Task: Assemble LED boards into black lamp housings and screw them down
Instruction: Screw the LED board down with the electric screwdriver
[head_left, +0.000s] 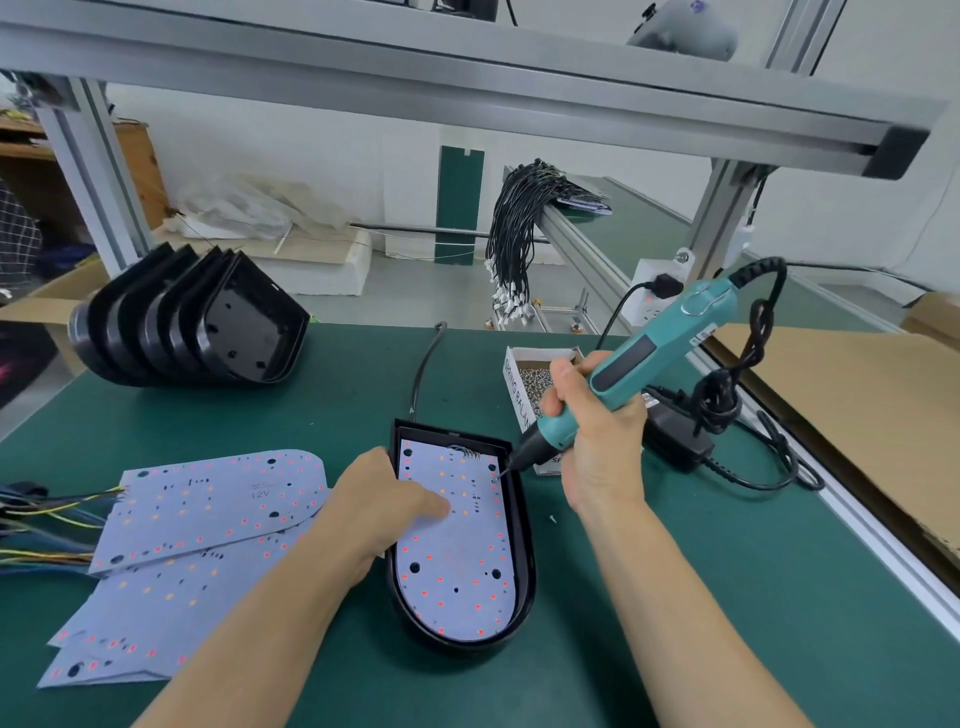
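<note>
The right hand (597, 431) tilts a screwdriver (623, 374) onto the board (457, 551) inside the housing (524, 566); the left hand (379, 509) presses it flat.

You worked on a matt green bench mat (675, 597), smooth and faintly sheened. The lamp housing (524, 561) under your hands looked like glossy black plastic, its LED board (457, 561) a flat matt white. Your screwdriver (639, 364) had a teal plastic body with a dark grip. Brown cardboard (841, 395) lay past the mat's right edge, under a brushed aluminium frame (467, 88).
</note>
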